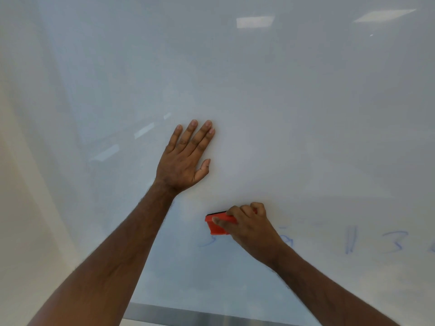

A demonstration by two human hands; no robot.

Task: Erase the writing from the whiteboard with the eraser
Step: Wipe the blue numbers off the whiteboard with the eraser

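Observation:
A glossy whiteboard [282,102] fills the view. My left hand [186,158] lies flat against it near the middle, fingers straight and spread. Lower and to the right, my right hand [249,225] grips a red eraser [217,223] with a black felt side held against the board. Faint blue writing [372,241] runs along the board at the lower right, partly smeared; one blue stroke [208,242] shows just below the eraser. My right hand hides part of the writing.
A metal frame edge [211,317] runs along the bottom of the board. A cream wall [21,220] lies to the left. Ceiling lights reflect on the upper board.

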